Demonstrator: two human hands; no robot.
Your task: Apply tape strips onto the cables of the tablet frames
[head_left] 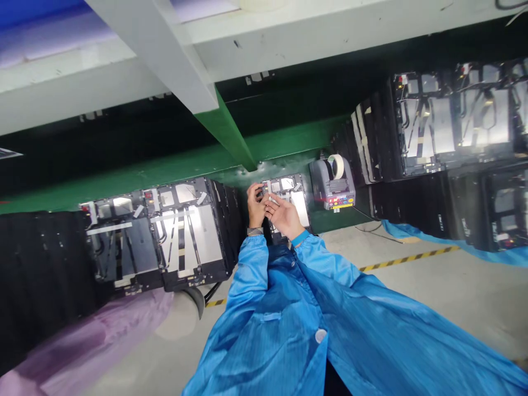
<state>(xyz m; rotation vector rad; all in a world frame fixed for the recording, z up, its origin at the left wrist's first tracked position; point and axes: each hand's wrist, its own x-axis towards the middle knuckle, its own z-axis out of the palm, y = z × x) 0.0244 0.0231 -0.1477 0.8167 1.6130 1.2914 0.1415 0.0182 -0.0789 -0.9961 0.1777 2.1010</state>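
My left hand (256, 208) is closed, its fingers curled in a pinch above the left edge of a tray-like device assembly (300, 204) with black frame and silver panels. Beside it, my right hand (285, 216) is turned partly palm up, fingers bent in towards the left fingertips. The two hands meet or nearly touch. Whatever is between their fingers is too small to make out. Both hands cover the left and near part of the assembly. A grey tape dispenser (332, 184) with a cream tape roll (336, 166) stands to the right of the assembly.
Stacks of similar assemblies (192, 236) stand at left, and more stacks (429, 126) at right. Overhead runs a white beam (289, 41); a green post (235, 132) meets the green bench (289, 144). Pink cloth (103, 335) shows lower left, blue cloth (437, 237) at right.
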